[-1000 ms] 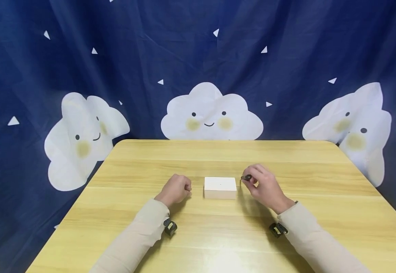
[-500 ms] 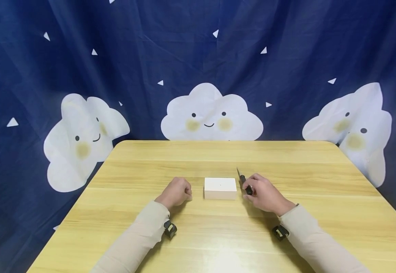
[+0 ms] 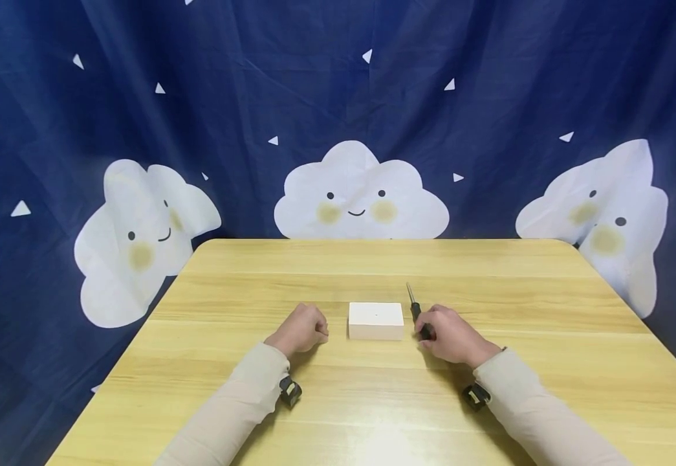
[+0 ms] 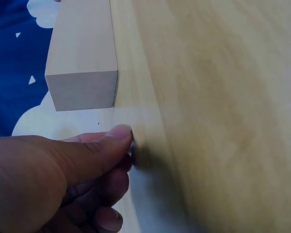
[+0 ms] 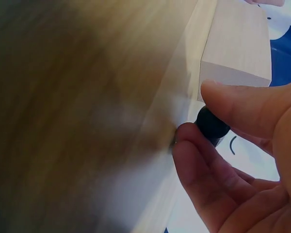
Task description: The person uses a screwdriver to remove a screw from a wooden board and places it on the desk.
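Observation:
A pale wooden block with a small dark dot on its top sits mid-table. Right of it, a screwdriver with a black handle and thin metal shaft lies low along the table, shaft directed at the far edge. My right hand pinches the handle's rear, and the rounded black handle end shows between thumb and fingers in the right wrist view. Left of the block, my left hand rests near the tabletop with fingers curled and the thumb against the index finger; no held object shows.
The wood-grain table ends at a far edge before a dark blue curtain printed with white clouds. Black wrist-worn devices hang at both cuffs, the left one and the right one, close above the tabletop.
The right hand has come nearer the body and swung the screwdriver round, so its shaft turned from downward to pointing away beside the block. The left hand has barely moved.

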`<state>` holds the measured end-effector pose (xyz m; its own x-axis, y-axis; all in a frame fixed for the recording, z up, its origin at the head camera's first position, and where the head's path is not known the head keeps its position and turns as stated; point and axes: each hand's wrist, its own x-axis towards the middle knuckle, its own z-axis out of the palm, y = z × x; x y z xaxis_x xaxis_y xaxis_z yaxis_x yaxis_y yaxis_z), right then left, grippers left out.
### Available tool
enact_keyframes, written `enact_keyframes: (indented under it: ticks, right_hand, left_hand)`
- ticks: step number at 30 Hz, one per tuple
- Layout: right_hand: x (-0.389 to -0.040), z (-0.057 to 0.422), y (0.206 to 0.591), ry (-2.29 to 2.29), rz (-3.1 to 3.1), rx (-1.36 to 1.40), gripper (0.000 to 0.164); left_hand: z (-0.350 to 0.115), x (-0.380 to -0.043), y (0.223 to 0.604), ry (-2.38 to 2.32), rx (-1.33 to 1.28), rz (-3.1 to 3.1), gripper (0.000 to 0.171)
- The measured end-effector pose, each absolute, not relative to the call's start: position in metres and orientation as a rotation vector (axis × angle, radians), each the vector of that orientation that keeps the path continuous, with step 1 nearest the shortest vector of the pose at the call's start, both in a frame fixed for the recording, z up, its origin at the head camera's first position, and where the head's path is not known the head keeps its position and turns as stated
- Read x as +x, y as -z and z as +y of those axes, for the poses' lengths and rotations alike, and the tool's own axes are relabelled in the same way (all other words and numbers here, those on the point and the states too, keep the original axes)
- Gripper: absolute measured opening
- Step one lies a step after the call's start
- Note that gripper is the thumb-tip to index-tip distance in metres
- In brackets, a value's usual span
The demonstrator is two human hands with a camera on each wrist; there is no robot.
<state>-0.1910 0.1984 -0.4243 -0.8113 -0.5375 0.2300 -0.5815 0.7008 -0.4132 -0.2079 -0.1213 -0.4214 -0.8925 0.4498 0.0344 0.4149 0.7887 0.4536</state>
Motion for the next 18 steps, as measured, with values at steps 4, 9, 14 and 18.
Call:
enact_keyframes:
  ticks: [4,9,14,18]
  right_hand:
    - [-0.1918,0.1974,0.4232,-0.698,-2.841,0.927,0.018]
    - [-0.1924,0.1962,0.4223,-0.677,-2.860,0.919,0.018]
    - [-0.1927,0.1956,0.4215,-0.676,-2.878,0.907,0.018]
    - [-0.1926,0.1949,0.4207,-0.686,-2.897,0.896,0.017]
  left_hand:
    - [-0.1220,-0.2064,0.4196,-0.710,0.704,2.875,0.025]
    - [-0.1224,-0.2062,0.4199,-0.718,0.704,2.858,0.027]
    - [-0.1220,-0.2062,0.4203,-0.709,0.729,2.859,0.034]
    - [-0.1214,-0.2056,0.4198,-0.688,0.724,2.858,0.029]
